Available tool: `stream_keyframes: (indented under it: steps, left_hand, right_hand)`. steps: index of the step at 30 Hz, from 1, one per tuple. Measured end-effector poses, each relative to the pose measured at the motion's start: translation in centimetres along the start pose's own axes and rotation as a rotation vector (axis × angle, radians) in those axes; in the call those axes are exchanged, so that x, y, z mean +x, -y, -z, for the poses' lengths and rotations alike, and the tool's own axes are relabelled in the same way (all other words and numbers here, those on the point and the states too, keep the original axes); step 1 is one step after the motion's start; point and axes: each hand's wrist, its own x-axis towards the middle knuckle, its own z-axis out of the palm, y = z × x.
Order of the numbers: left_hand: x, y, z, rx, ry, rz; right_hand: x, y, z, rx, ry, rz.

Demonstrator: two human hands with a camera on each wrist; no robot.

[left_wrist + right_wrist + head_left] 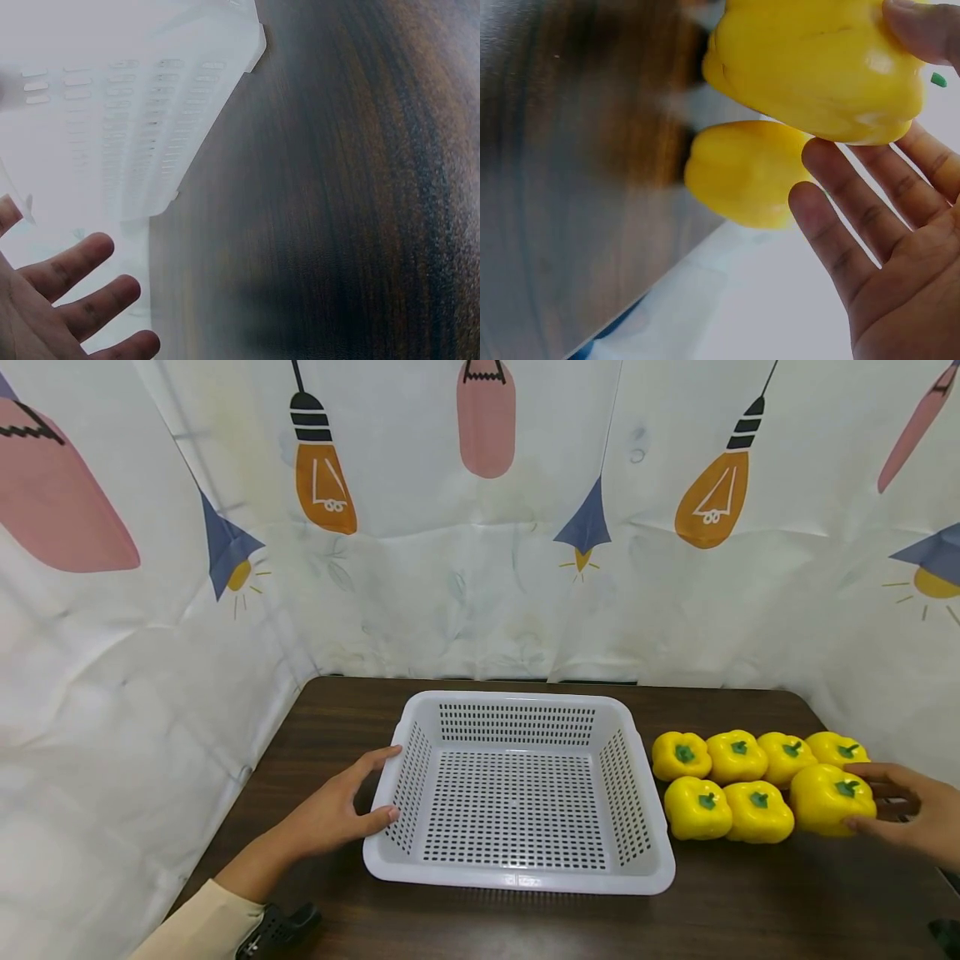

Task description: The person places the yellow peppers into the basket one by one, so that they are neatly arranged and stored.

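Note:
A white perforated plastic basket (517,887) sits on the dark wooden table. My left hand (341,806) is at its left rim, thumb and index fingertip on the edge. In the left wrist view the other fingers (112,300) are straight and spread beside the basket wall (135,112). At the far right, my right hand (911,810) holds a yellow bell pepper (825,802) with a green stem, thumb on one side and fingers on the other. The right wrist view shows this pepper (817,75) in the grasp, another pepper (742,172) behind it.
Several more yellow bell peppers (738,756) stand in two rows right of the basket, the near row (759,812) close to its right wall. A white printed curtain (480,593) hangs behind and around the table (585,931).

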Motion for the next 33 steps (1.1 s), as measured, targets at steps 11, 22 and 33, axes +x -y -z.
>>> stream_keyframes:
  steps: [11, 22, 33]
  left_hand:
    - [0.1, 0.1, -0.1, 0.008, 0.006, -0.022]
    - [0.1, 0.2, -0.3, 0.010, 0.012, -0.016]
    - [0.3, 0.3, -0.3, 0.015, 0.007, -0.020]
  right_hand:
    - [0.7, 1.1, 1.0, -0.007, -0.110, 0.067]
    - [1.3, 2.3, 1.6, 0.011, -0.154, 0.138]
    - [1.9, 4.4, 2.3, 0.000, -0.161, 0.192]
